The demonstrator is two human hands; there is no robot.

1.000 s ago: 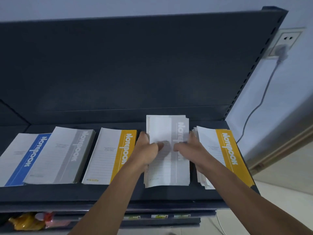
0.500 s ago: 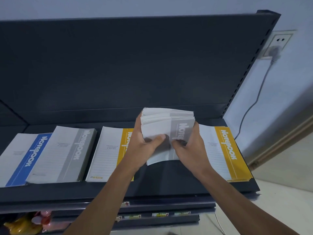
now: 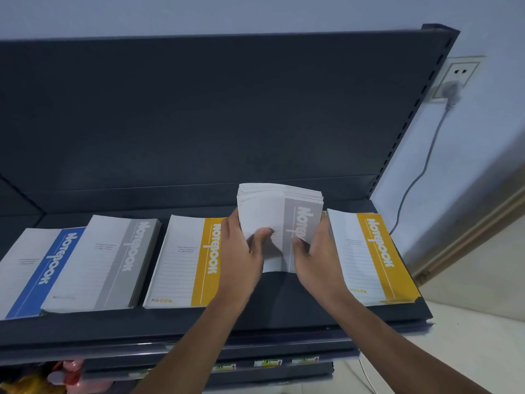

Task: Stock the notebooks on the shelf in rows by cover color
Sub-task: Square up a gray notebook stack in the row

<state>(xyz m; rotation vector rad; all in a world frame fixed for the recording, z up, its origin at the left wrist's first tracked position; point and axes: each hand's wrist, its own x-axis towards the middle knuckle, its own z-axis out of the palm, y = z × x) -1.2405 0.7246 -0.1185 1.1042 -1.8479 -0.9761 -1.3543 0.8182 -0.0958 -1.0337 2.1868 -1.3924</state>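
Both hands hold a stack of grey-striped notebooks tilted up on its near edge above the dark shelf. My left hand grips its left side, thumb on the cover. My right hand grips the right side, thumb on the grey stripe. Lying flat on the shelf from left to right are a blue-striped stack, a grey-striped stack, a yellow-striped stack and, right of my hands, another yellow-striped stack.
The shelf's dark back panel rises behind the stacks. A wall socket with a plug and cable is at the right. Lower shelves with price labels and colourful items lie below.
The grey-striped stack lay flat on the shelf under both hands a second ago. It has been lifted and tilted upright, leaving bare shelf between the two yellow stacks.
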